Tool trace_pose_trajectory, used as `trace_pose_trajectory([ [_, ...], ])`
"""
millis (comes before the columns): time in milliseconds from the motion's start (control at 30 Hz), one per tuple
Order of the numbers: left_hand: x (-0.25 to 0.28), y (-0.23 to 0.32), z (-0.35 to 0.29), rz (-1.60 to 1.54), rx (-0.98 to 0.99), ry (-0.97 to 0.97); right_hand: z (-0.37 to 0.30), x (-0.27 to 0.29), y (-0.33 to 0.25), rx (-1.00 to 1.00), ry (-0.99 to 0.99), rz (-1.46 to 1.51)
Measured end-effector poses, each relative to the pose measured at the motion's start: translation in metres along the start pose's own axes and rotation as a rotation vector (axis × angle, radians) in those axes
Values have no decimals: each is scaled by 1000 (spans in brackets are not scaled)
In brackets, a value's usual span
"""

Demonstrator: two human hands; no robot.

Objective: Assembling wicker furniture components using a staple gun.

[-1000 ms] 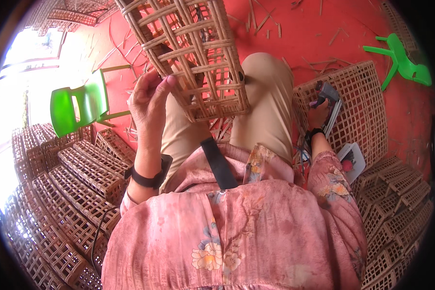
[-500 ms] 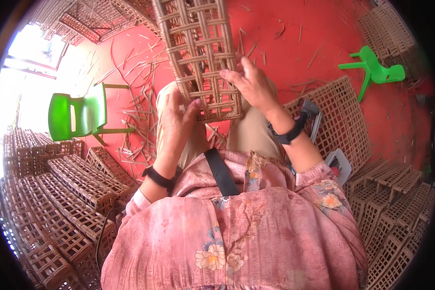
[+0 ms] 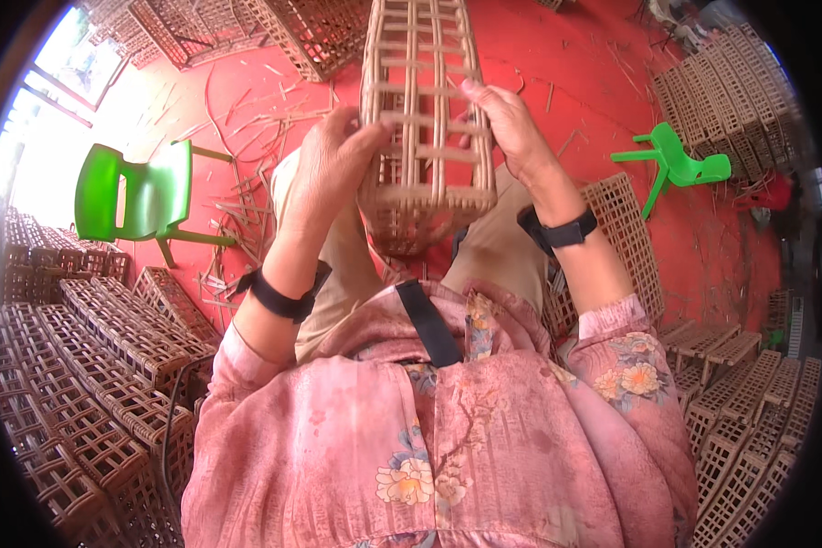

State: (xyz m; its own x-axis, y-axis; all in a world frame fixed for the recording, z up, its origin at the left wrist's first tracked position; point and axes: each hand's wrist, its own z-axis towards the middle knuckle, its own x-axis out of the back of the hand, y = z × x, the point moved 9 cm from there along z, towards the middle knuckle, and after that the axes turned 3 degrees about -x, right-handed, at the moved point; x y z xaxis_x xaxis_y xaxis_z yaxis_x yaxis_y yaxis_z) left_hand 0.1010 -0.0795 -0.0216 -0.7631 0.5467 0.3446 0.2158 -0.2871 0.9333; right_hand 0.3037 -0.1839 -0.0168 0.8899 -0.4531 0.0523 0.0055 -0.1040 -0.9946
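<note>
Head view: 2 hands (image 3: 331, 169) in half-curled grip on opposite sides of 1 woven basket (image 3: 440, 128).

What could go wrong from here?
The basket is up over the lap, its weight seemingly shared by the left grip and right grip; if either slackens, it might tip onto the legs.
Fingertips show through the open weave on the right, so they could get pinched or scratched.
Loose scraps litter the red floor and might slide underfoot if the person stands up.
</note>
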Motion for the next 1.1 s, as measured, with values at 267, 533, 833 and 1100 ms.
trace_pose_trajectory([
  [267,-6,2,-18,-287,33,-29,-52,-12,1,89,-111,102],
  [533,-4,-50,-91,-308,-152,-158,-97,11,95,-101,-100,481],
  [833,-21,2,-36,221,-435,18,-53,-20,94,74,-30,-82],
  [1100,27,89,85,-181,-285,228,19,12,-63,443,178,-20],
])
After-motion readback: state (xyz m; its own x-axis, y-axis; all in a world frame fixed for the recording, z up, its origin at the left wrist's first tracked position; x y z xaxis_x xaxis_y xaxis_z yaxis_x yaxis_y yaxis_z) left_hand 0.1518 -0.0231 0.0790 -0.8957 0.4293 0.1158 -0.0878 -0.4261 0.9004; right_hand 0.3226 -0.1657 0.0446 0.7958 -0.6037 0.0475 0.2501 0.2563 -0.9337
